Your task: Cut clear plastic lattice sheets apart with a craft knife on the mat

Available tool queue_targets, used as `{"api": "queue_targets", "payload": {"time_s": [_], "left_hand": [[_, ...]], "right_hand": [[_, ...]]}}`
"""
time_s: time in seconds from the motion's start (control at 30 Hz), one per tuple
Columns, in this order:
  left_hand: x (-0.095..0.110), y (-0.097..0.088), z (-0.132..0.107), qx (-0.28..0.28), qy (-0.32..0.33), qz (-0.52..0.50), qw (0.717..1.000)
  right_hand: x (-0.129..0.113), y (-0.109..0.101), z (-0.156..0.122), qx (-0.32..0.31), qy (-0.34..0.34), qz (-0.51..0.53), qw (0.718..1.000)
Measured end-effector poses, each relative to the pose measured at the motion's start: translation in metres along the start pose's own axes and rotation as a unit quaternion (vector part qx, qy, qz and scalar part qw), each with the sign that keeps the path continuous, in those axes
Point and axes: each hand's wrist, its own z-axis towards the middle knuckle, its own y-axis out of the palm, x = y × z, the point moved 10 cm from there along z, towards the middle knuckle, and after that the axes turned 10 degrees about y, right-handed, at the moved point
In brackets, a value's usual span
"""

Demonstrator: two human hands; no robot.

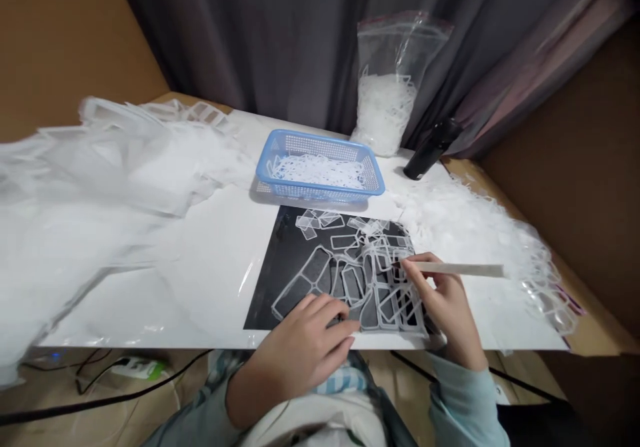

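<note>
On the black mat [267,297] lie several thin translucent plastic frames [303,280], some overlapping and heaped toward the right side. My left hand [305,344] rests at the mat's front edge, its fingers bent but apart, with fingertips by the frames and nothing visibly gripped. Between the thumb and fingers of my right hand [447,300] is a long pale tool [465,270], held nearly level. Its narrow dark tip points left, over the heaped frames; whether it is tweezers I cannot tell. Part of the mat is hidden under both hands.
Behind the mat stands a blue basket [320,194] with small white pieces inside. A zip bag [387,110] of similar pieces and a black cylinder [433,150] stand farther back. A pile of translucent sheets [125,167] spreads left; loose clear pieces [480,227] heap right.
</note>
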Motion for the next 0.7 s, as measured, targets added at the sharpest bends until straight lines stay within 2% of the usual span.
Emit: {"api": "queue_targets", "payload": {"time_s": [0.13, 0.27, 0.53, 0.7], "left_hand": [[-0.004, -0.001, -0.001, 0.007, -0.028, -0.01, 1.0], [-0.003, -0.01, -0.001, 0.033, -0.036, 0.005, 0.999], [0.001, -0.008, 0.0, -0.002, -0.032, 0.048, 0.998], [-0.007, -0.015, -0.003, 0.035, -0.07, 0.08, 0.994]], "right_hand": [[-0.005, 0.005, -0.001, -0.049, -0.013, 0.045, 0.998], [-0.023, 0.01, -0.014, -0.077, -0.042, 0.085, 0.993], [-0.057, 0.013, -0.048, -0.118, -0.063, 0.169, 0.976], [-0.061, 0.013, -0.036, -0.124, -0.067, 0.198, 0.97]]}}
